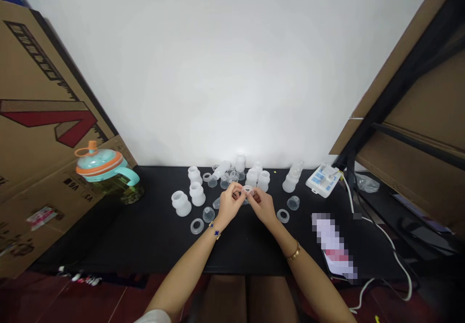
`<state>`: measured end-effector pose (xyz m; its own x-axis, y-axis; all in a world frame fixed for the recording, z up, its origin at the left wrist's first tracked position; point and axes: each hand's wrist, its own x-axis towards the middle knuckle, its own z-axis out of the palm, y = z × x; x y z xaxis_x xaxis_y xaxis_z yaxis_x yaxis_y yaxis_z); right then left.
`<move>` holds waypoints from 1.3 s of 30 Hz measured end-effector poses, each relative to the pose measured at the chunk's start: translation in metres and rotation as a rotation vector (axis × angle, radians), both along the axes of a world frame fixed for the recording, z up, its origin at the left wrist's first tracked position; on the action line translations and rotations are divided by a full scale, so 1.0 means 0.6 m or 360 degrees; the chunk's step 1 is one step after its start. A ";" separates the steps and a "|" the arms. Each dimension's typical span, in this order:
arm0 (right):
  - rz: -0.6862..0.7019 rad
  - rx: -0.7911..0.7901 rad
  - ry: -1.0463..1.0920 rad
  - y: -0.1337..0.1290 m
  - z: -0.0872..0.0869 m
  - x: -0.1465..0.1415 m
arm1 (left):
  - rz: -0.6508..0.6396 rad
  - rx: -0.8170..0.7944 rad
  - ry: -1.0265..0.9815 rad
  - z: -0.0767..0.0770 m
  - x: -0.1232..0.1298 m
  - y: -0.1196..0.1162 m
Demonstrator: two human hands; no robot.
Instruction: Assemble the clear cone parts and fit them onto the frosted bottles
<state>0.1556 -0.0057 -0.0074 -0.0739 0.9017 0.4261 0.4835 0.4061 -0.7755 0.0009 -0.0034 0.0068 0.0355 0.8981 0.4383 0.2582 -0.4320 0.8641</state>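
Held between both hands above the black table is a translucent bottle ring [248, 188], with part of it hidden by the fingers. My left hand [231, 202] pinches its left side, and my right hand [262, 204] grips the right side. Behind the hands stand several white bottles [263, 181] among clear dome caps [225, 181]. Left of them are more white bottles [181, 203], a loose ring [197, 226] and a clear cap [209, 214]. To the right lie another ring [283, 216] and a clear cap [293, 203].
An assembled bottle [292, 177] leans near the wall beside a white device [323, 179] with a cable [390, 240]. A phone [334, 248] lies at the right. A large teal-handled jug [105, 173] stands at the left by a cardboard box [39, 119].
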 end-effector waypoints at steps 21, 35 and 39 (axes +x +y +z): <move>0.0009 0.0015 0.0004 0.001 0.001 0.000 | 0.0010 -0.0007 0.0002 0.001 0.000 -0.001; 0.0012 -0.0001 0.0020 0.000 0.000 0.000 | 0.0015 -0.0005 0.0065 -0.003 -0.001 0.001; 0.0003 -0.0012 0.0028 0.000 0.001 0.000 | 0.0031 -0.0005 0.0073 -0.005 -0.001 0.002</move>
<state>0.1557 -0.0057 -0.0069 -0.0680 0.9048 0.4203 0.4689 0.4009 -0.7870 0.0001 -0.0024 0.0037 0.0380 0.9002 0.4337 0.3060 -0.4237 0.8525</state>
